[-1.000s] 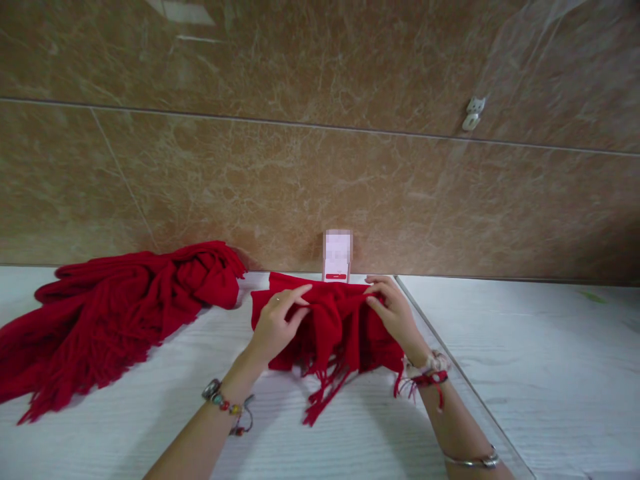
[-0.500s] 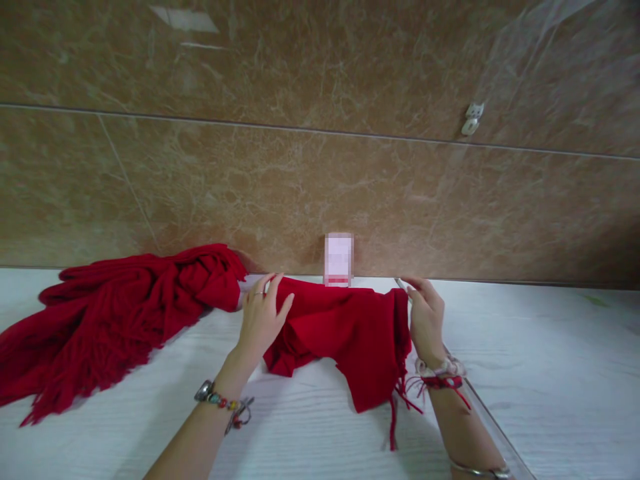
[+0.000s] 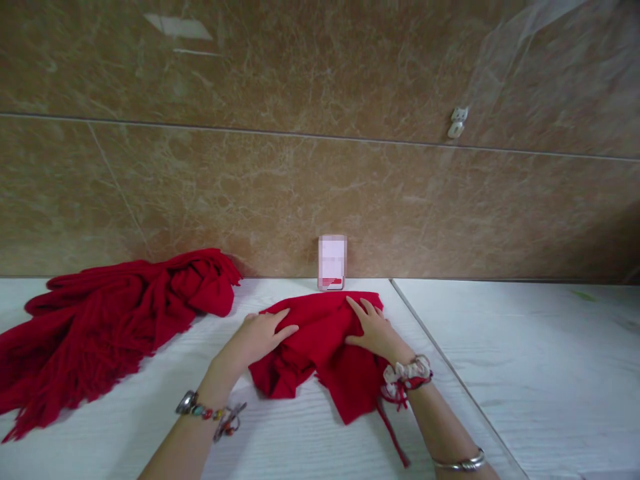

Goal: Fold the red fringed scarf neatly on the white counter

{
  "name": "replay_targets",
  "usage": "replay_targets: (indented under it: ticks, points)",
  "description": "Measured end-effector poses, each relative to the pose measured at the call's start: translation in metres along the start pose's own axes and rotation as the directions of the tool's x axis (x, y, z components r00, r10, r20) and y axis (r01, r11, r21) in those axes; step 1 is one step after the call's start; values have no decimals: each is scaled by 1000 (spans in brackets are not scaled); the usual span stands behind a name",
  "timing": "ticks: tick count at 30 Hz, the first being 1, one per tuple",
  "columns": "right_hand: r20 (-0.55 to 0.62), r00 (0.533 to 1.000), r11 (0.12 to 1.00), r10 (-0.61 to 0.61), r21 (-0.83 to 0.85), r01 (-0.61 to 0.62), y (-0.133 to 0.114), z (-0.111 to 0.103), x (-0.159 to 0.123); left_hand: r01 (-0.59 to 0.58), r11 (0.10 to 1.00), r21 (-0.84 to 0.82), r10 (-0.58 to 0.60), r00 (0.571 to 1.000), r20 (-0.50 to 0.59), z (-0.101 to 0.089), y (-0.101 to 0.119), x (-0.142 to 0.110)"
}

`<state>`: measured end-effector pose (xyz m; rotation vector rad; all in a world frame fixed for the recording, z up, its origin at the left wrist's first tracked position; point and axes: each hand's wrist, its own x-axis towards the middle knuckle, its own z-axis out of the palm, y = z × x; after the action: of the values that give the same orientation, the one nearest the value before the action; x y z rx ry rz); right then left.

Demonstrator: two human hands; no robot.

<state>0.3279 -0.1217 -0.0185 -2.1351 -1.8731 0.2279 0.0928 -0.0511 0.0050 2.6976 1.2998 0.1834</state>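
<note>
A red cloth garment (image 3: 320, 333) lies bunched on the white table in front of me, its lower part bent into two flaps. On its left side rests my left hand (image 3: 257, 337), thumb and index finger stretched apart over the fabric; the other fingers are partly hidden. Across the upper right part, my right hand (image 3: 375, 330) lies with its fingers spread on the cloth. Neither hand visibly grips it. A red cord (image 3: 393, 437) trails from its lower right corner toward me.
A red fringed scarf (image 3: 125, 320) lies crumpled at the left. A phone (image 3: 332, 263) leans upright against the brown marbled wall (image 3: 240, 187) behind the cloth. A small white cat-shaped hook (image 3: 457, 123) is on the wall. A seam (image 3: 450, 360) crosses the white table (image 3: 540, 373) at the right.
My right hand has moved left from the garment's right edge onto the fabric, its fingers now spread. My left hand has shifted slightly lower, and the garment lies lower and flatter, nearer me.
</note>
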Motion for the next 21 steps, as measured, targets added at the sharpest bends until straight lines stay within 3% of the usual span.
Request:
replay_targets:
  ticks: [3, 4, 5, 7, 9, 10, 12, 15, 18, 21]
  points:
    - [0, 982, 982, -187, 13, 187, 1, 0, 5, -141, 976, -164, 155, 985, 79, -18, -3, -10]
    - [4, 969, 969, -248, 12, 248, -1, 1, 6, -164, 960, -229, 181, 982, 58, -22, -5, -12]
    - [-1, 960, 960, -281, 1, 281, -3, 1, 7, -173, 944, -281, 177, 984, -11, -25, -8, -13]
    - [-52, 966, 966, -253, -57, 250, -8, 0, 5, -171, 929, -327, 88, 963, -255, -25, -11, -11]
    - [-141, 979, 982, -150, -136, 131, -15, -2, 1, -211, 936, -282, 60, 885, -462, -17, -8, -6]
    - [-187, 978, 984, -93, -168, 62, -17, -3, -1, -250, 939, -235, 103, 859, -501, -11, -5, -3]
    - [-263, 965, 977, 13, -201, -68, -20, -6, -5, -357, 922, -150, 264, 864, -430, 6, 4, 3]
    - [-267, 955, 967, 127, -183, -180, -17, -8, -7, -396, 910, -124, 375, 912, -165, 28, 17, 9]
    - [-142, 986, 988, 92, -113, -108, -11, -5, -3, -307, 943, -130, 313, 949, 32, 35, 25, 9]
    - [-141, 990, 999, -32, -12, 30, -8, 0, 3, -199, 975, -101, 208, 975, 85, 34, 28, 6]
